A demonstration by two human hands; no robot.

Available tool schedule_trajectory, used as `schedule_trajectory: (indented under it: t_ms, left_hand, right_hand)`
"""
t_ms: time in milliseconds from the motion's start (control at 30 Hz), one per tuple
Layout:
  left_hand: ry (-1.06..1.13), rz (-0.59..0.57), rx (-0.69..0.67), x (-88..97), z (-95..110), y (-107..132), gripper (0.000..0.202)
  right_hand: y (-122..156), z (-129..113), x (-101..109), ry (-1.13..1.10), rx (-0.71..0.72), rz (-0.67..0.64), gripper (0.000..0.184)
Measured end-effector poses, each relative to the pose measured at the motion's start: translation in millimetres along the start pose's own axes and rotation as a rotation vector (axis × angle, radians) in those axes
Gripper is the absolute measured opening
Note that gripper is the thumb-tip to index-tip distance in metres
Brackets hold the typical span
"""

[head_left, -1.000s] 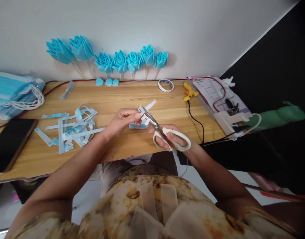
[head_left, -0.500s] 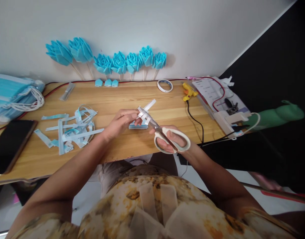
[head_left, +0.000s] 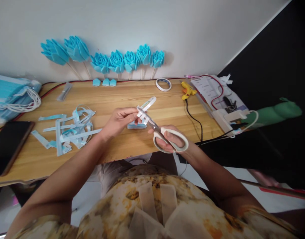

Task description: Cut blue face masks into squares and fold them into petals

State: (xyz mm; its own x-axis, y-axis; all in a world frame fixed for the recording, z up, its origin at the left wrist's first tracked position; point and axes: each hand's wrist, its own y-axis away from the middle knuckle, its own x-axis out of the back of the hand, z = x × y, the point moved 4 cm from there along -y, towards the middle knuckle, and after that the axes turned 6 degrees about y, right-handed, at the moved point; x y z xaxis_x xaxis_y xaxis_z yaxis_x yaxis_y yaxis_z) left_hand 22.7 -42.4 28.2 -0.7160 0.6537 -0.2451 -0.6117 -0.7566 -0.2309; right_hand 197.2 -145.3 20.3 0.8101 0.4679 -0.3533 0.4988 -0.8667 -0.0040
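Between its thumb and fingers, my left hand (head_left: pixel 122 120) pinches a narrow white strip (head_left: pixel 149 104) with some green print near its far end. White-handled scissors (head_left: pixel 171 140) are in my right hand (head_left: pixel 170 134), fingers through the loops. Their blades reach up to the left and lie across the strip at my left fingertips. Small white pieces show along the blades; whether they are cut loose I cannot tell. Beneath both hands, a small stack of blue folded pieces (head_left: pixel 136 125) rests on the wooden table (head_left: pixel 122 146), partly hidden by the left hand and the strip.
Blue fabric flowers (head_left: pixel 116 62) on sticks lean on the wall. Cut blue strips (head_left: pixel 72 129), a phone (head_left: pixel 10 146) and packed face masks (head_left: pixel 10 96) lie left. A tape roll (head_left: pixel 163 84), yellow glue gun (head_left: pixel 188 90), power strip (head_left: pixel 225 122) and green bottle (head_left: pixel 274 114) are right.
The strip's far end has turned slightly, and its green print now shows. The scissors stay at the strip. The whole view has shifted a little.
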Motion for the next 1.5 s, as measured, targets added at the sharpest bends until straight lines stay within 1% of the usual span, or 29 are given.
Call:
schedule_trajectory:
  t_ms: [133,200,300,333,433,533,600,700,800,1000,1200,1333,1500]
  left_hand:
    - [-0.041,0.083,0.019,4.1,-2.3,-1.8,0.033]
    - [-0.057,0.122,0.032,5.6,-3.8,-2.8,0.032]
    - [-0.064,0.148,0.047,5.5,-3.5,-4.1,0.032]
    - [-0.059,0.148,0.045,5.2,-2.6,-4.5,0.032]
    - [-0.03,0.179,0.037,6.4,0.1,-5.4,0.028]
    - [0.012,0.212,0.056,8.8,-0.9,-5.9,0.031]
    - [0.042,0.206,0.051,8.9,-2.0,-6.4,0.035]
    - [0.084,0.183,0.03,7.5,-2.6,-6.9,0.037]
    - [0.122,0.164,0.03,5.6,-2.1,-7.0,0.04]
    - [0.129,0.132,0.051,3.3,-1.3,-6.1,0.044]
    - [0.106,0.079,0.067,1.6,-1.1,-4.8,0.045]
    - [0.089,0.064,0.09,0.9,-3.7,-3.6,0.047]
    - [0.111,0.08,0.097,2.0,-6.0,-3.1,0.04]
  right_hand:
    - [-0.1,2.0,0.5,0.03,-0.028,0.042,0.049]
    - [-0.4,6.4,-1.6,0.066,-0.101,0.065,0.05]
    - [-1.6,14.5,-11.6,0.144,-0.258,0.003,0.049]
    - [-2.3,15.1,-14.7,0.173,-0.278,-0.02,0.047]
    - [-4.0,8.4,-16.2,0.226,-0.201,-0.039,0.046]
    - [-0.6,2.0,-5.1,0.247,-0.154,-0.025,0.049]
    - [3.5,0.6,5.2,0.267,-0.124,-0.017,0.056]
    - [9.1,-0.4,15.9,0.334,-0.007,-0.039,0.068]
    - [12.2,0.6,19.0,0.398,0.052,-0.074,0.068]
    - [10.1,0.0,15.5,0.327,-0.014,-0.063,0.062]
    - [8.1,-1.1,12.4,0.286,-0.008,-0.089,0.062]
    - [7.1,-2.4,9.8,0.286,-0.02,-0.103,0.06]
    - [3.0,-4.4,7.0,0.269,-0.022,-0.12,0.06]
